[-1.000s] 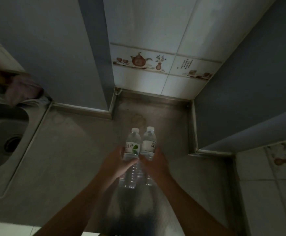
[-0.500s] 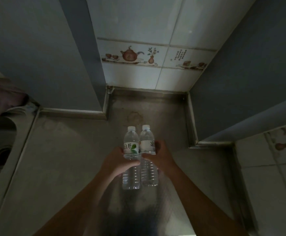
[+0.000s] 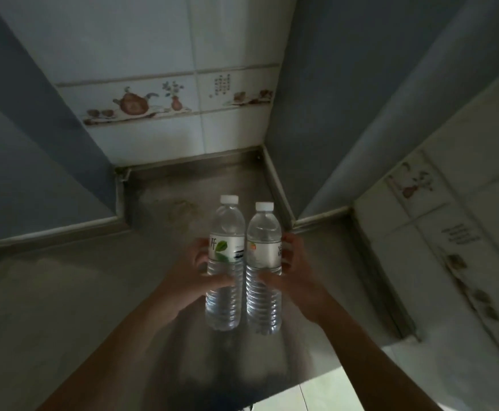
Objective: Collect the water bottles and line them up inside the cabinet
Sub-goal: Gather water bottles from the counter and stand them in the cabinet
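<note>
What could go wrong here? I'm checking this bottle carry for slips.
The left hand grips the left bottle and the right hand the right bottle, each one-handed around the label; either might slip. Held side by side, they may knock together. Dim light could hamper placing them.

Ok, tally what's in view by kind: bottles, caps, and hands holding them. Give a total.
Water bottles: 2, the green-leaf label bottle and the orange-mark label bottle
White caps: 2, left cap and right cap
Hands gripping a bottle: 2, left hand and right hand
Total: 6
</note>
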